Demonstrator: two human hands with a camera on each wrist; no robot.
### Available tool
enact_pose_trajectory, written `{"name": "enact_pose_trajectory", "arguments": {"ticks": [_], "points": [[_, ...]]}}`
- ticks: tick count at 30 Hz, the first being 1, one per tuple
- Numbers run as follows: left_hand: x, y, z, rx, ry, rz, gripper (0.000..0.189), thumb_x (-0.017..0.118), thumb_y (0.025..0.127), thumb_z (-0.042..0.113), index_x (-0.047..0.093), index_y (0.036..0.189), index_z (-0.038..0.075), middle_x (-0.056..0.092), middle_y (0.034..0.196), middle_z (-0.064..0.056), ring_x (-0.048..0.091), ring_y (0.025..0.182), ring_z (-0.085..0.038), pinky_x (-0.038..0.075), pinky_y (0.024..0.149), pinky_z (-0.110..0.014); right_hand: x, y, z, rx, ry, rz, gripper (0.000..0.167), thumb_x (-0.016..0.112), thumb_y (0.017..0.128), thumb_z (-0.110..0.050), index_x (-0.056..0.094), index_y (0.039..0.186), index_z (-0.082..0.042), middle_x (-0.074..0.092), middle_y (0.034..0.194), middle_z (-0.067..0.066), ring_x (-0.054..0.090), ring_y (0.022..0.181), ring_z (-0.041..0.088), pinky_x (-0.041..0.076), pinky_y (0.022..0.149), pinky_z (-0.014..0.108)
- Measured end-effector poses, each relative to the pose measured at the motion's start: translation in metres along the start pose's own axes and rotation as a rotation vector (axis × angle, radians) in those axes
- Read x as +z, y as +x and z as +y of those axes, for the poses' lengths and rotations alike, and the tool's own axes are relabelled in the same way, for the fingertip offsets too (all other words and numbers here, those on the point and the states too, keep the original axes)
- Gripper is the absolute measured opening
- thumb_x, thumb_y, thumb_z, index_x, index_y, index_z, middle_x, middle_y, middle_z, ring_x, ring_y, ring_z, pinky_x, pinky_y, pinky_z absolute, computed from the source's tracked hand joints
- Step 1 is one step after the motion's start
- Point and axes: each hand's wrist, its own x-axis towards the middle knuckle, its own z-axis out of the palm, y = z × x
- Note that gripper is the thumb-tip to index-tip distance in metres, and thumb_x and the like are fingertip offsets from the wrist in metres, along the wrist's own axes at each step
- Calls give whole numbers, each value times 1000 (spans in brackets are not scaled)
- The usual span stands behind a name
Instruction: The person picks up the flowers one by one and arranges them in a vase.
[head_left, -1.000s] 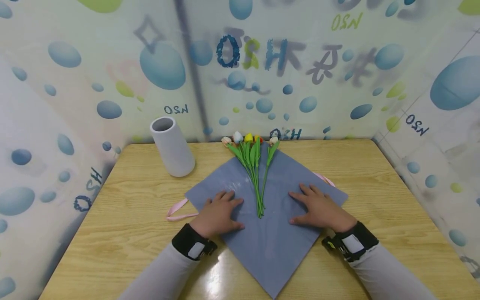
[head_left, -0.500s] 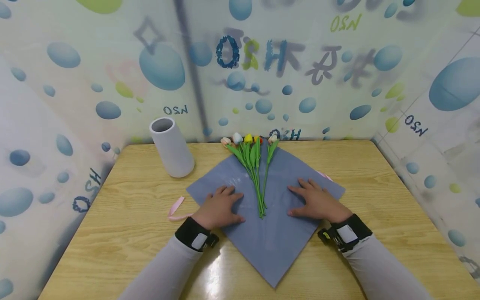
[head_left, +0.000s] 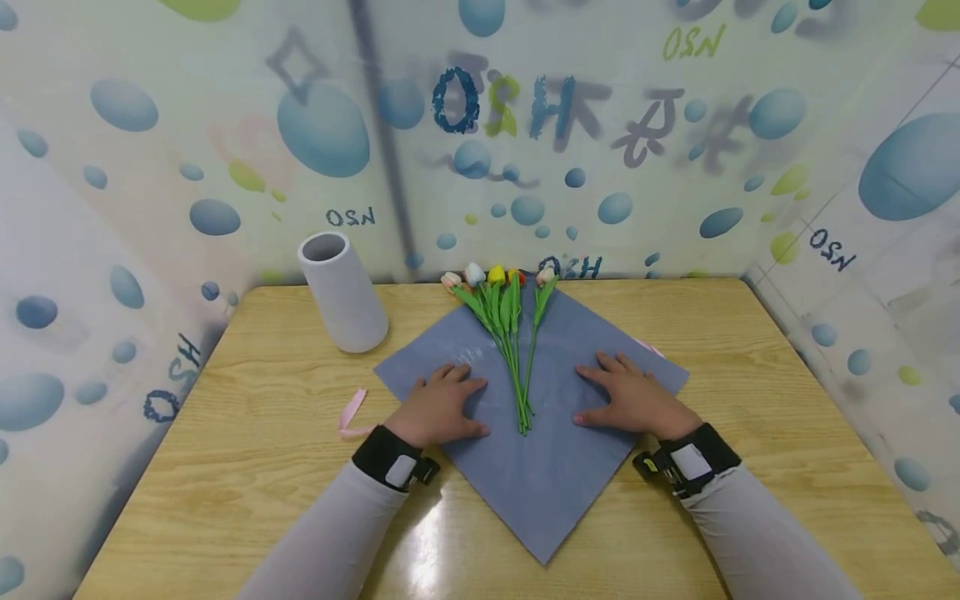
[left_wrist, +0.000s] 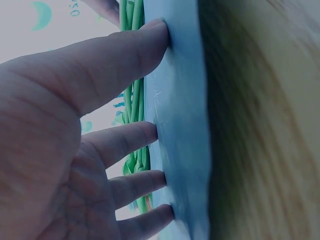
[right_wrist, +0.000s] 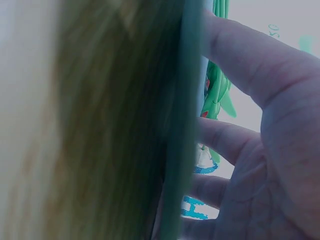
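A grey-blue sheet of wrapping paper lies on the table with one corner toward me. On its middle rest several artificial tulips, stems toward me and blooms at the far corner. My left hand touches the sheet left of the stems with spread fingers. To their right my right hand presses on it the same way. In the left wrist view, the thumb and fingertips meet the paper's surface. The right wrist view has the right fingers against the sheet, their tips partly hidden by its edge.
A white vase stands at the back left of the wooden table. Pink ribbon sticks out from under the sheet at the left, and a bit shows at the right. A patterned curtain hangs behind the table.
Both hands and the sheet with the tulips have shifted slightly away from me. The near corner has moved up, and less ribbon shows on both sides.
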Motion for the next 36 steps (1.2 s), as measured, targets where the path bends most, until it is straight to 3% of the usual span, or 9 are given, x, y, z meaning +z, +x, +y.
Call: {"name": "enact_pose_trajectory", "arguments": {"ticks": [8, 15, 21, 26, 31, 36], "points": [[0, -1, 1, 7, -19, -1, 74, 81, 87, 47, 56, 151, 17, 40, 164, -16, 29, 154, -43, 27, 116, -75, -1, 1, -3, 17, -4, -7, 87, 78, 85, -59, 52, 153, -13, 32, 164, 30, 22, 152, 58, 28, 107, 84], [1, -1, -1, 6, -21, -2, 74, 81, 88, 47, 56, 151, 17, 39, 165, -16, 29, 155, -43, 27, 117, -75, -6, 7, -17, 13, -5, -41, 84, 80, 86, -54, 55, 150, -6, 41, 158, 32, 34, 148, 55, 40, 112, 68], [0, -1, -2, 8, -25, 0, 75, 80, 88, 48, 55, 151, 19, 38, 165, -15, 28, 155, -42, 27, 117, -76, -29, 6, -31, -49, 73, -95, 81, 75, 93, -45, 46, 154, -1, 49, 155, 26, 43, 146, 46, 41, 116, 59], [0, 1, -3, 5, -14, 5, 75, 80, 87, 50, 55, 151, 19, 38, 165, -15, 28, 156, -42, 27, 117, -75, -46, 0, -38, -89, 101, -38, 79, 73, 96, -45, 43, 157, -4, 47, 158, 23, 42, 147, 44, 40, 117, 59], [1, 1, -4, 4, -13, 2, 75, 80, 88, 50, 55, 152, 20, 38, 166, -15, 28, 156, -42, 27, 117, -75, -28, 14, -34, -122, 46, 24, 77, 75, 93, -46, 50, 154, -6, 50, 154, 27, 47, 143, 46, 42, 114, 61], [1, 0, -3, 5, -22, 1, 75, 80, 87, 50, 56, 151, 19, 38, 165, -15, 28, 155, -42, 27, 116, -76, -4, 28, -29, -108, 6, 44, 77, 77, 91, -48, 53, 151, -7, 45, 155, 32, 42, 145, 51, 40, 115, 63]]}}
